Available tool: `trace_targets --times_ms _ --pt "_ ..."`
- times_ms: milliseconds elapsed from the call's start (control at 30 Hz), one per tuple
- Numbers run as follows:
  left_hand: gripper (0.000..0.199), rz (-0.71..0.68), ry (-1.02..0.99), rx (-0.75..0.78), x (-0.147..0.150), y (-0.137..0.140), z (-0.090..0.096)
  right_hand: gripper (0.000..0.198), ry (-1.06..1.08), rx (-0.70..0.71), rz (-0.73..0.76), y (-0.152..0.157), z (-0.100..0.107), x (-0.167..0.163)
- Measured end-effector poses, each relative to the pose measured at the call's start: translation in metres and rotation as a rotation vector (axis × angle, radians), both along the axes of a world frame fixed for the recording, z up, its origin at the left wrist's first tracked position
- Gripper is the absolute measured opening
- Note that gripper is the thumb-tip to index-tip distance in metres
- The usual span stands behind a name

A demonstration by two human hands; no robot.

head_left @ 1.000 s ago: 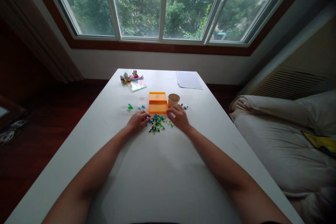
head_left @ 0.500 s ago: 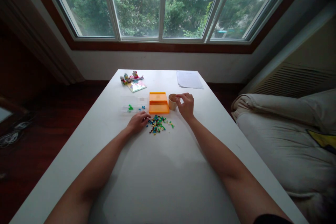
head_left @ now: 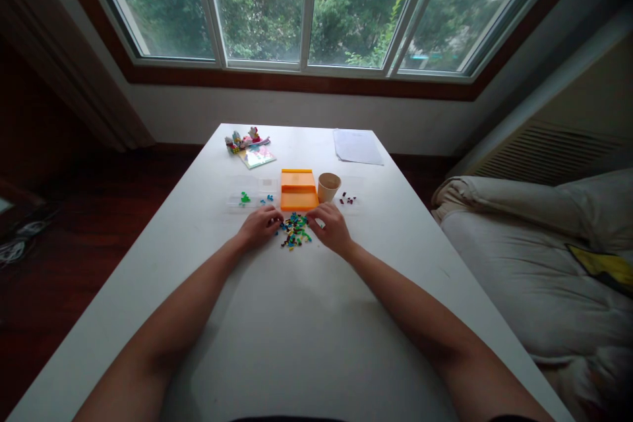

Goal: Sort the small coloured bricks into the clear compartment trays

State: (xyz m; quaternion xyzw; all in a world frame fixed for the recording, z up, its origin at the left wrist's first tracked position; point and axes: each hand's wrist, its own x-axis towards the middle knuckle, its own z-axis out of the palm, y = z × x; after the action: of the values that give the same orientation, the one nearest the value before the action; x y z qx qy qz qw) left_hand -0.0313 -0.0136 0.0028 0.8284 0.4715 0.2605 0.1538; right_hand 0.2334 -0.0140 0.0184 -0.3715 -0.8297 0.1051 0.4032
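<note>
A loose pile of tiny building bricks (head_left: 295,232) in green, blue, yellow and dark brown lies on the white table. My left hand (head_left: 260,225) rests at the pile's left edge, fingers curled together; whatever they may hold is hidden. At the right edge, my right hand (head_left: 330,227) brings thumb and forefinger together over the bricks, and I cannot make out what is between them. Just behind stands an orange plastic tray (head_left: 299,200), with a paper cup (head_left: 328,186) beside it on the right, close above my right hand.
A clear tray (head_left: 253,183) left of the orange one holds green and blue bricks. Another clear tray (head_left: 352,186), right of the cup, holds several dark bricks (head_left: 347,199). Toward the window are small toy figures (head_left: 247,140), a shiny card (head_left: 257,156) and paper sheets (head_left: 358,146).
My right hand has moved from the paper cup down and left to the brick pile, uncovering the dark bricks in the right clear tray. My left hand stays by the pile.
</note>
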Motion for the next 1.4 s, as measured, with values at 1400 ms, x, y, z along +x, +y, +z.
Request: trace_targets --times_ms 1400 --pt "0.022 0.438 -0.544 -0.079 -0.004 0.017 -0.006 0.012 0.077 -0.172 -0.074 0.025 -0.025 0.022"
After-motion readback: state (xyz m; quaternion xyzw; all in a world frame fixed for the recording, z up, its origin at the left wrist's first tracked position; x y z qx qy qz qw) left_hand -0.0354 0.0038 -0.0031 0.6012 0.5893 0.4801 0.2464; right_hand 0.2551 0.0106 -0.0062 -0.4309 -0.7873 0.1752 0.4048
